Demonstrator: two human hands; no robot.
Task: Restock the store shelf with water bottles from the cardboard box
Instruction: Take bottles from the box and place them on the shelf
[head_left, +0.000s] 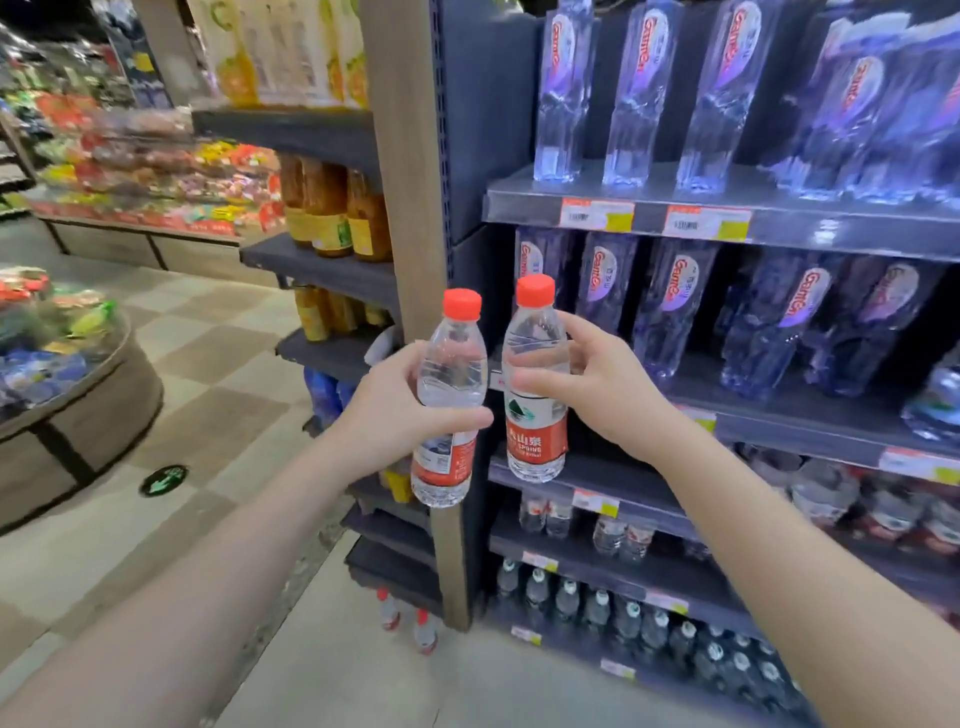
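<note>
Bottles at centre frame: left hand (395, 410) grips one bottle (449, 400), right hand (597, 384) grips another bottle (535, 384), before the shelf (779, 415).

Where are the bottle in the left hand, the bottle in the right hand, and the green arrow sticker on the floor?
left bottle (451, 371): head view, on the clear upper body.
right bottle (536, 434): head view, on the red label.
green arrow sticker (163, 479): head view, on its middle.

Open room at the left end of the shelf (639, 486); tall blue bottles (670, 306) crowd the one above.
</note>
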